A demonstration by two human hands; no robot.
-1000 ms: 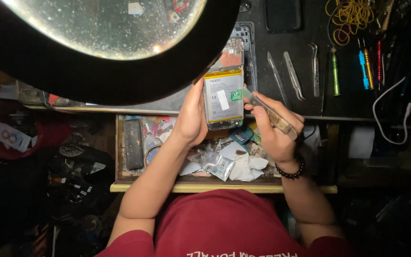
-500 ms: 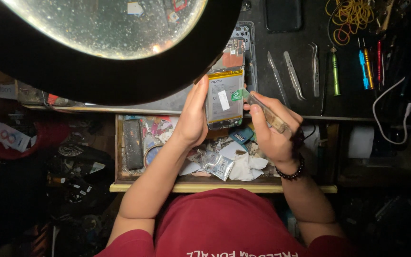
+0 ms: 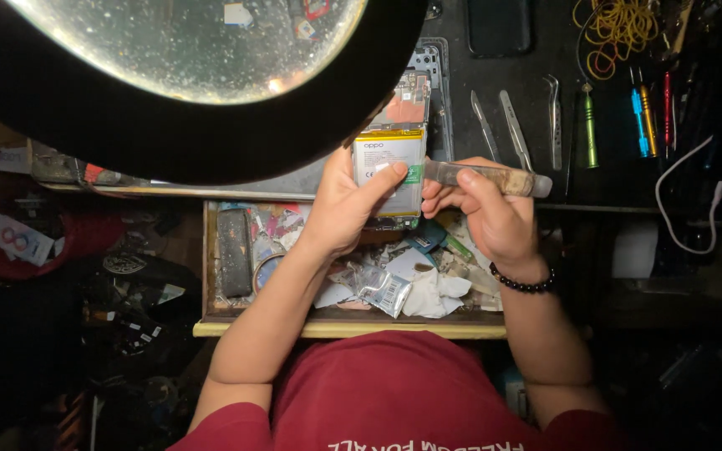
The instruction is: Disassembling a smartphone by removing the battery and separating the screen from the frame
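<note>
Big round magnifier lamp (image 3: 185, 75) covers the worktop's far left corner. Open drawer (image 3: 336, 327) of scraps under the worktop's near edge. Opened phone (image 3: 394, 159) with its battery showing sits over the near edge, long axis running near-to-far, top end pointing away from me. My left hand (image 3: 346, 205) grips its left side, thumb across the battery. My right hand (image 3: 486, 209) is closed on a clear-handled tool (image 3: 486, 177), lying crosswise, tip touching the phone's right edge. Tweezers (image 3: 516, 125) just beyond.
</note>
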